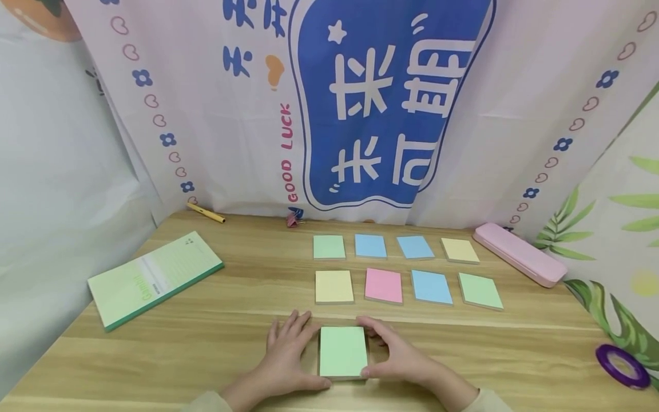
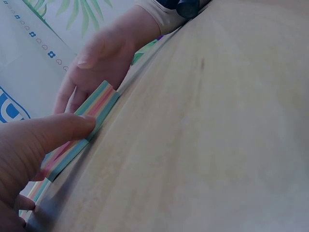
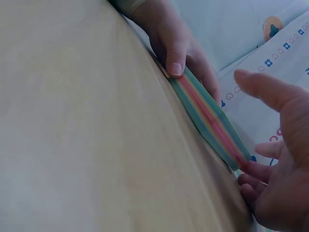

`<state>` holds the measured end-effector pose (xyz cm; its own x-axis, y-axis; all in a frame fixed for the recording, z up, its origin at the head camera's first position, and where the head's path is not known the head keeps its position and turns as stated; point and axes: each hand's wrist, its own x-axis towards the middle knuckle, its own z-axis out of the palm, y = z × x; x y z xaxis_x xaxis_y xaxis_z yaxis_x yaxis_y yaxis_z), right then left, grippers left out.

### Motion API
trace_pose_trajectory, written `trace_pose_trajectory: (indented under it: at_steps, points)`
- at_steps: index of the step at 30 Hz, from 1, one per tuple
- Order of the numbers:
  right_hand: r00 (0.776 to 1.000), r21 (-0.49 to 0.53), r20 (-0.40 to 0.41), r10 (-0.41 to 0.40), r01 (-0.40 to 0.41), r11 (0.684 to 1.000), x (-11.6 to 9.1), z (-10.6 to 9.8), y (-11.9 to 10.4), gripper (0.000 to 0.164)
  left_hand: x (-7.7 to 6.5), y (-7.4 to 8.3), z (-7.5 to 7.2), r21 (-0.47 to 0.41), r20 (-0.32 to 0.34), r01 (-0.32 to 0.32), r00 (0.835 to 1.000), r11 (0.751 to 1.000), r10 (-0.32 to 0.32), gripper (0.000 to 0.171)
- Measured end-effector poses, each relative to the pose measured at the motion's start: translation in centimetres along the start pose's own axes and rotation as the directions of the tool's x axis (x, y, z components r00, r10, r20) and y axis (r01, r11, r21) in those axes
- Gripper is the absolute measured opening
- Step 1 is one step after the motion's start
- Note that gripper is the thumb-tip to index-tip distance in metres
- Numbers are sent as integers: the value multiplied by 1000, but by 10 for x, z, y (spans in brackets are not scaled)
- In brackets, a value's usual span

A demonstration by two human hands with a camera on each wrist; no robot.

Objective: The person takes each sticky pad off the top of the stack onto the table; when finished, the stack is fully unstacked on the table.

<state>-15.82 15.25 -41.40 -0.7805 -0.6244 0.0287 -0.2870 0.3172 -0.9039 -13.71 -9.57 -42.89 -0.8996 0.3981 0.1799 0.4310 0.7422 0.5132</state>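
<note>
A thick sticky-note pad (image 1: 343, 352) with a green top lies near the table's front edge. Its side (image 3: 207, 118) shows blue-green, yellow and pink layers in the right wrist view. My left hand (image 1: 285, 357) holds the pad at its left end, thumb against the front edge; the fingers behind are partly hidden. At the right end is my right hand (image 1: 404, 355), its fingers loosely bent beside the pad. In the right wrist view its thumb stands off the pad and a fingertip touches the pad's end.
Behind the hands lie two rows of green, blue, yellow and pink sticky-note pads, including a pink one (image 1: 383, 285). A green notebook (image 1: 154, 277) and yellow pen (image 1: 206, 213) are at left. A pink case (image 1: 520, 254), purple tape roll (image 1: 623, 366) and binder clip (image 1: 294, 218) lie around the edges.
</note>
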Motion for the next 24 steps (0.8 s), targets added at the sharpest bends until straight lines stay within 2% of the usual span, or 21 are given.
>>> trace_pose_trajectory:
  at_steps: [3, 5, 11, 19, 24]
  points:
    - [1000, -49, -29, 2, -4, 999, 0, 4, 2, 83, 0, 0, 0, 0, 3, 3, 1000, 1000, -3, 91]
    - [999, -119, -44, -6, 1, 993, 0, 6, 4, 86, 0, 0, 0, 1, 8, 4, 1000, 1000, -4, 90]
    - [998, -300, -59, -34, 15, 954, 1, 9, 8, 93, 0, 0, -1, -3, 19, 7, 1000, 1000, -7, 91]
    - [998, -378, -38, -48, 30, 925, 2, 10, 7, 94, 0, 0, -1, -8, 3, -11, 1000, 1000, 11, 90]
    - [998, -415, -41, -56, 34, 909, 2, 10, 6, 89, 0, 0, -2, -11, 21, 4, 1000, 1000, -4, 90]
